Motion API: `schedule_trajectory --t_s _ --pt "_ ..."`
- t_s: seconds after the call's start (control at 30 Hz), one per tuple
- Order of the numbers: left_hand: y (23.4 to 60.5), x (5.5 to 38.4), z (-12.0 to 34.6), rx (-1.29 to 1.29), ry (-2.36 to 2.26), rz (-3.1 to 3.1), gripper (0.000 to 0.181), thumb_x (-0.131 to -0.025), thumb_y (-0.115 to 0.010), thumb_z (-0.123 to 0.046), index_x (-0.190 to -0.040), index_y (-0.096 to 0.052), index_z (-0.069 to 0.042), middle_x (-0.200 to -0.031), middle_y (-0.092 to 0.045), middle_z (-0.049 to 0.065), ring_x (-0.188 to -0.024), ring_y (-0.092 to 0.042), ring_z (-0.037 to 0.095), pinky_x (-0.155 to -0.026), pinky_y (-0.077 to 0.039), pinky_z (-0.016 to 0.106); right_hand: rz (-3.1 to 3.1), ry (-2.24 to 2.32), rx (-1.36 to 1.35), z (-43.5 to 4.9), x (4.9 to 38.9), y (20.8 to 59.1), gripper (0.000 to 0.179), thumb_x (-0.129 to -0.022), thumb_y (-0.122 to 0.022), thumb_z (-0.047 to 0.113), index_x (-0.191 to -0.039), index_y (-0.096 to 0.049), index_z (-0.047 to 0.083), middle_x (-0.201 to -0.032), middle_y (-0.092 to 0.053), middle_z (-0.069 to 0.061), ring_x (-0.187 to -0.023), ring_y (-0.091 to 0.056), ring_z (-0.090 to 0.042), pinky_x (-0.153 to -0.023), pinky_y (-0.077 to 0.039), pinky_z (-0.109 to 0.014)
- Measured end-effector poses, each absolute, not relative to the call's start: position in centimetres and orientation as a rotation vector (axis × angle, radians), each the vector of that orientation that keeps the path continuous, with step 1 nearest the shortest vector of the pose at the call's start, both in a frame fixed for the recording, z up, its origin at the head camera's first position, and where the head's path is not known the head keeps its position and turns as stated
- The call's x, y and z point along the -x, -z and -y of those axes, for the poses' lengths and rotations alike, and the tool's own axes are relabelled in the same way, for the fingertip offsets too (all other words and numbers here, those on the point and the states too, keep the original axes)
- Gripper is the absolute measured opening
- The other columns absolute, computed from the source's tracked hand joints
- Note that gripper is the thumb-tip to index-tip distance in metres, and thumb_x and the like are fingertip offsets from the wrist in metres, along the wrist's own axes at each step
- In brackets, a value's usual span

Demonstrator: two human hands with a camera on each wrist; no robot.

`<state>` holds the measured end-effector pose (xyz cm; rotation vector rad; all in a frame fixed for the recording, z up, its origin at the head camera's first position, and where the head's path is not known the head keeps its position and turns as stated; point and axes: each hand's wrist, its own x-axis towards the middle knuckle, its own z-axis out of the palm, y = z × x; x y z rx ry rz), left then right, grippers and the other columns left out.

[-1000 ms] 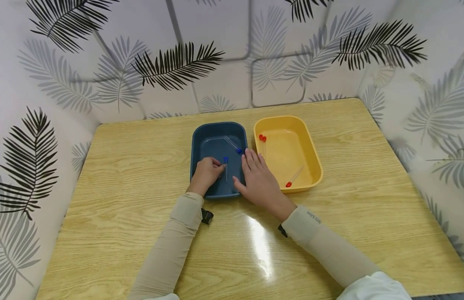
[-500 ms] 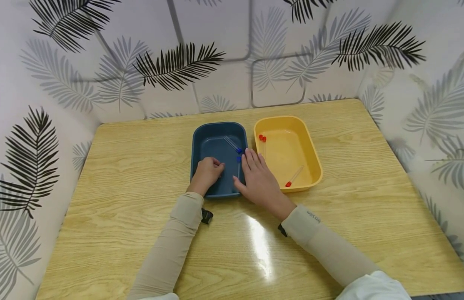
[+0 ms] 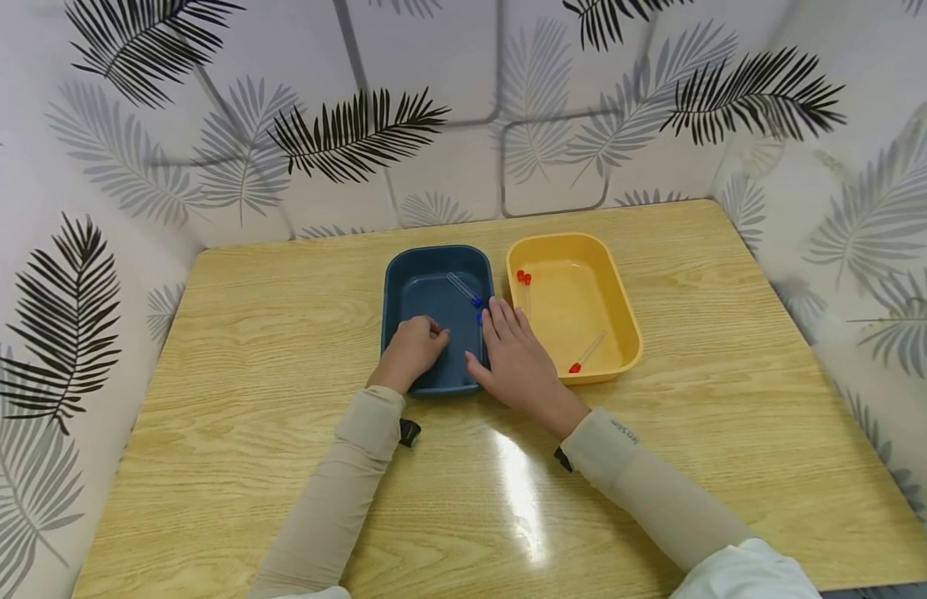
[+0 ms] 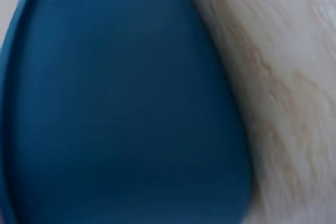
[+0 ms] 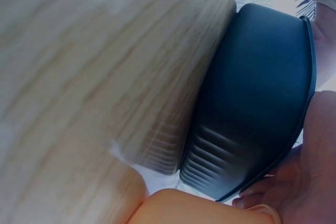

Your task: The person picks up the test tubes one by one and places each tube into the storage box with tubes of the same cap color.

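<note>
Over the near left part of a dark blue tray [image 3: 389, 287], my left hand [image 3: 413, 348] has its fingers loosely bent, and no tube shows in them. My right hand [image 3: 514, 353] lies with fingers extended across the adjoining rims of the blue tray and a yellow tray [image 3: 630, 337]. Close to its fingertips, a clear test tube with a blue cap [image 3: 480, 319] lies along the blue tray's right wall, partly hidden by the hand. Farther back are two more blue-capped test tubes [image 3: 463, 289], side by side. The left wrist view shows the blue tray's outer wall [image 4: 126, 98] but no fingers.
Inside the yellow tray, two red-capped test tubes [image 3: 525, 278] lie at the back left and one red-capped test tube [image 3: 587, 352] near the front. Both trays stand on a wooden table [image 3: 284, 349], with a leaf-patterned covering [image 3: 448, 108] behind it.
The near blue-capped tube, beside my left fingertips a second ago, has rolled right to the blue tray's right wall. Both hands stay almost where they were.
</note>
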<state>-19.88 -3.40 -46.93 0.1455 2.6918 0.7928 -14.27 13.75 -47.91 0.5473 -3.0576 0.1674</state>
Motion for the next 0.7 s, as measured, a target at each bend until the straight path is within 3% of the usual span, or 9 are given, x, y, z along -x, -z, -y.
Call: schedule_trajectory --t_s 0.3,0.5,0.7 --pt "45.1 19.1 4.6 -0.419 -0.928 -2.794 0.032 -0.095 -0.052 -0.028 -0.112 -0.061 -0.002 -0.094 -0.063 0.005 -0.081 -0.059 0.016 -0.073 -0.051 0.033 2.941 -0.142 -0.515 -14.2 14.5 48.0 0.080 -0.093 -0.031 0.061 -0.145 -0.027 0.001 -0.151 -0.019 -0.019 -0.140 -0.006 -0.030 -0.111 -0.001 -0.047" --pt "42.9 18.5 7.4 -0.474 -1.004 -2.906 0.039 -0.097 -0.048 -0.031 -0.126 -0.053 -0.006 -0.118 -0.057 0.008 -0.105 -0.055 0.020 -0.087 -0.047 0.037 2.776 -0.273 -0.447 -15.7 14.4 46.2 0.084 -0.092 -0.021 0.066 -0.147 -0.025 0.003 -0.151 -0.021 -0.018 -0.141 -0.005 -0.027 -0.111 0.001 -0.046" --pt "42.0 17.7 11.5 -0.515 -0.948 -3.121 0.048 -0.097 -0.047 -0.036 -0.134 -0.045 -0.006 -0.135 -0.045 0.012 -0.125 -0.040 0.028 -0.101 -0.035 0.043 2.768 -0.347 -0.368 -20.3 14.3 44.3 0.076 -0.095 -0.034 0.056 -0.147 -0.023 0.002 -0.151 -0.020 -0.018 -0.141 -0.008 -0.027 -0.111 -0.003 -0.048"
